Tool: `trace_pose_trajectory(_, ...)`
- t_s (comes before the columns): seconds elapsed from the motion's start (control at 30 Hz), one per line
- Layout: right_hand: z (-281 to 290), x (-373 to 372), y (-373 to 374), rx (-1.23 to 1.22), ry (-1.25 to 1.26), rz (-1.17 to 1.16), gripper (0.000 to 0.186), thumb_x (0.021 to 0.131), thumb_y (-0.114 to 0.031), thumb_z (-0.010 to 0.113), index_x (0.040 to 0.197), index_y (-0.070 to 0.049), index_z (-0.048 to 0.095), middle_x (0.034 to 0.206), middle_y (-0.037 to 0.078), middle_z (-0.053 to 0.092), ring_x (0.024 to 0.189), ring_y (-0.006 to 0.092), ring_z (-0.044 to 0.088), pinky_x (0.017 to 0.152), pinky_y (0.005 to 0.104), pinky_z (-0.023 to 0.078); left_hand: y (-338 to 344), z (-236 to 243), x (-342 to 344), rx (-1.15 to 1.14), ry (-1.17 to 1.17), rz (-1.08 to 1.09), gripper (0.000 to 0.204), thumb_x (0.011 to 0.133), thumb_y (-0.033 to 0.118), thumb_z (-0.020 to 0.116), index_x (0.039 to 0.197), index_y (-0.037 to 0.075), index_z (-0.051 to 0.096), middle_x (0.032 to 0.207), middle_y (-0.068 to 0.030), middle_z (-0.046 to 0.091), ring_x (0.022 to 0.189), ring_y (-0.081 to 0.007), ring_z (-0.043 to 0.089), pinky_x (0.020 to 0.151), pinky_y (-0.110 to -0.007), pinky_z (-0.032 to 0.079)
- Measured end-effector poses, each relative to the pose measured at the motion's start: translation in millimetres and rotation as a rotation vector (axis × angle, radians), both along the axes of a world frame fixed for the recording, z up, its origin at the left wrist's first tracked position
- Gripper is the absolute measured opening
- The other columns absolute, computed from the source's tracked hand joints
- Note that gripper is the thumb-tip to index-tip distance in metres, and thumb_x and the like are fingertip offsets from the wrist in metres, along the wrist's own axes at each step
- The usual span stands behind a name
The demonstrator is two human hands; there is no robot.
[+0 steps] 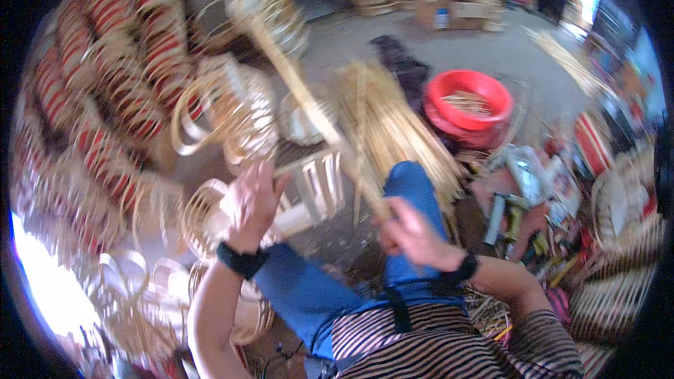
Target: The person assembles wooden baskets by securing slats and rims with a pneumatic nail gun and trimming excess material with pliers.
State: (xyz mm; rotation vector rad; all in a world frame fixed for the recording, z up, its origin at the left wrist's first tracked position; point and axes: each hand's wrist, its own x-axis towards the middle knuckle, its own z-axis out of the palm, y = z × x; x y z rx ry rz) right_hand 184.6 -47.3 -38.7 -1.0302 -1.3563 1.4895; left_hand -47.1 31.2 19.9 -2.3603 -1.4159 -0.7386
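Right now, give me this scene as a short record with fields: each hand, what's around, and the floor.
left hand: raised and open, fingers spread, holding nothing, over a small wooden stool
right hand: closed on a long woven cane piece that runs up and away
left side: stacked red-striped baskets
ahead: bundle of pale cane strips, red basin
right floor: scattered tools

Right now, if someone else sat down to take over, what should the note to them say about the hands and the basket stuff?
Right hand: closed around the lower end of a long pale cane stick, which slants up and away to a small woven basket at its far end.
Left hand: open, raised beside a small wooden stool, gripping nothing that shows.
Nearby: a bundle of straw-coloured reeds ahead of the knee, a red basin beyond it, hand tools on the right.
Done: stacks of finished red-banded baskets on the left.
Left: the picture is too blurred to tell.
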Motion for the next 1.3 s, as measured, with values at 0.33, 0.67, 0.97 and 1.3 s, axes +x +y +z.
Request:
trace_pose_trajectory(0.33, -36.3, -73.7, 17.6, 0.179, 0.066, -0.239, 0.028, 0.082, -0.008, 0.043, 0.108, -0.001, 0.036, 0.07, 0.004, 0.051, 0.046, 0.0072, 0.042, 0.039, 0.0205, 0.034, -8.0, -36.2, 41.5, -0.331, -0.055, -0.114, 0.051, 0.078, 0.051, 0.034, 0.066, 0.003, 0.046, 0.058, -0.0187, 0.05, 0.056, -0.0361, 0.05, 0.048, -0.042, 0.038)
trace_pose_trajectory(0.67, -35.2, -79.0, -31.3, -0.402, 0.417, 0.206, 0.02, 0.082, -0.02, 0.044, 0.073, -0.002, 0.044, 0.058, 0.005, 0.052, 0.045, 0.0097, 0.05, 0.039, 0.0201, 0.041, 1.5, -34.2, 16.5, -0.397, -0.427, 0.034, 0.025, 0.077, 0.021, 0.046, 0.08, -0.004, 0.047, 0.062, -0.022, 0.05, 0.055, -0.0347, 0.05, 0.052, -0.038, 0.038)
trace_pose_trajectory(0.97, -29.0, -80.4, -4.6, -0.562, 0.471, 0.034, 0.027, 0.08, -0.026, 0.049, 0.081, 0.001, 0.049, 0.059, 0.006, 0.053, 0.045, 0.0113, 0.051, 0.038, 0.0219, 0.043, -30.1, -13.3, 16.9, -0.467, -0.112, -0.175, 0.078, 0.061, 0.034, 0.064, 0.123, 0.007, 0.026, 0.114, -0.0205, 0.035, 0.104, -0.0364, 0.035, 0.085, -0.04, 0.031)
trace_pose_trajectory(1.3, -94.7, 160.2, -69.2, -0.198, -0.883, -0.698, 0.024, 0.068, -0.022, 0.055, 0.069, 0.001, 0.051, 0.063, 0.012, 0.053, 0.056, 0.0197, 0.052, 0.049, 0.0306, 0.042, -40.4, -18.4, 20.5, -0.497, -0.14, -0.15, 0.078, 0.06, 0.036, 0.063, 0.123, 0.008, 0.029, 0.095, -0.0163, 0.041, 0.086, -0.0329, 0.041, 0.077, -0.041, 0.033)
